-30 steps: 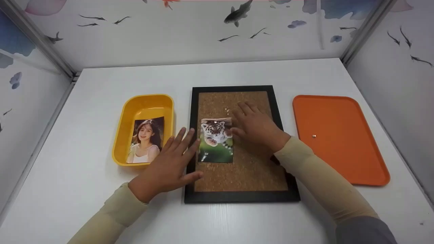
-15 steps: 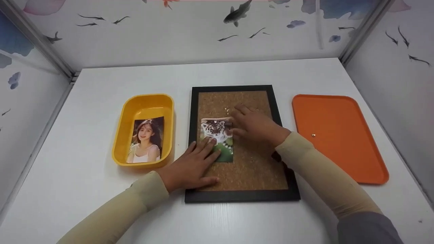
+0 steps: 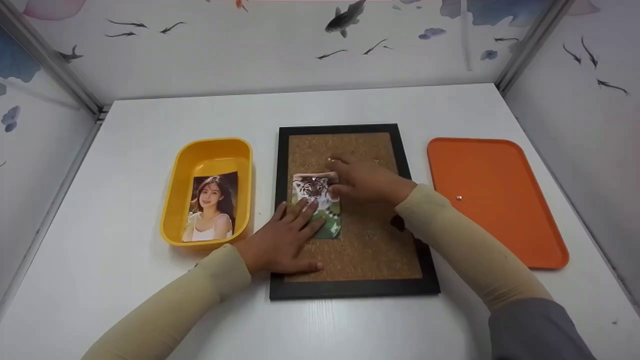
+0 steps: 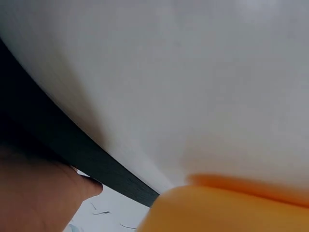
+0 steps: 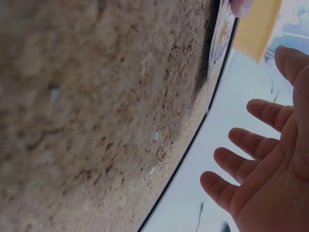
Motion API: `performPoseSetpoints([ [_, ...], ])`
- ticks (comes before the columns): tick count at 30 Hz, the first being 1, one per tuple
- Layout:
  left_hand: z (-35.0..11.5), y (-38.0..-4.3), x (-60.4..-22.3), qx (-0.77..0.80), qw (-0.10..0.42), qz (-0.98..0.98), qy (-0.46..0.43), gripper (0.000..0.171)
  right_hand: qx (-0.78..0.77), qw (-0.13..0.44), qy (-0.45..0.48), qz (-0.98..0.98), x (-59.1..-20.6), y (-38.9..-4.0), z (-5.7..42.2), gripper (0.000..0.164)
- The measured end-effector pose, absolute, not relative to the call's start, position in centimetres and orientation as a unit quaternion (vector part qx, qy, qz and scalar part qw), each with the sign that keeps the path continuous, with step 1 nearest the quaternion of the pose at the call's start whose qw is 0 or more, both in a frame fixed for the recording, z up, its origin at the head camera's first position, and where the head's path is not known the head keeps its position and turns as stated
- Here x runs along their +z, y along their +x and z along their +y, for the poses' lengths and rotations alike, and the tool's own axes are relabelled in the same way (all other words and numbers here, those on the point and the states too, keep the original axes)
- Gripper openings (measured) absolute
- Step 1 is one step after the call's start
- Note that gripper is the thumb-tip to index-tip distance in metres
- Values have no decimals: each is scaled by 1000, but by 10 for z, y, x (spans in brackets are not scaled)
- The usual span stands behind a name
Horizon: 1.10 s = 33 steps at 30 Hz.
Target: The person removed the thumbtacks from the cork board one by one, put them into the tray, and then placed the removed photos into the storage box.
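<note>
A tiger photo (image 3: 328, 229) lies on the left half of a black-framed cork board (image 3: 375, 250). A small shiny pin (image 3: 314, 178) shows at the photo's top edge. My left hand (image 3: 282, 246) rests with spread fingers on the photo's lower left part and the board beside it. Just right of the photo's upper part is my right hand (image 3: 369, 177), held over the cork. In the right wrist view the right hand (image 5: 275, 159) has its fingers extended and apart, holding nothing. The left wrist view catches only part of the left hand (image 4: 38, 198) by the black frame (image 4: 91, 157).
Left of the board stands a yellow tub (image 3: 168, 200) with a portrait photo (image 3: 210, 207) of a person inside. An orange tray (image 3: 500, 215) lies to the right, a small silver pin (image 3: 459, 198) on it. Printed panels (image 3: 260, 60) wall in the white table.
My left hand has moved right from beside the board onto the tiger photo. The right hand has shifted slightly left, and the head view has panned a little.
</note>
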<state>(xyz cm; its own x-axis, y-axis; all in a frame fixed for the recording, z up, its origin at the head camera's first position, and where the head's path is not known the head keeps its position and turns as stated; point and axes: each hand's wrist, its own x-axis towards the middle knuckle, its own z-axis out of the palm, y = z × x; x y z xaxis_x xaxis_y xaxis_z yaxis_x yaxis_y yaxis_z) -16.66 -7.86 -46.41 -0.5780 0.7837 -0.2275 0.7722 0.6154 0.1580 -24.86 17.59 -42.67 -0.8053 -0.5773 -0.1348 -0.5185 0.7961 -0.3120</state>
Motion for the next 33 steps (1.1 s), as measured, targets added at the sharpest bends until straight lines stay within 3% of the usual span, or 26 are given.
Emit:
performPoseSetpoints([
  [10,-79,-166,-467,1,144,885,443,97,-150,132,-303,932,-432,-258,167,60],
  [27,-79,-167,-462,9,143,884,444,97,-378,235,-246,861,-432,-276,170,49],
  [33,-77,-167,-462,12,138,884,447,96,-383,240,-227,863,-432,-284,175,48],
])
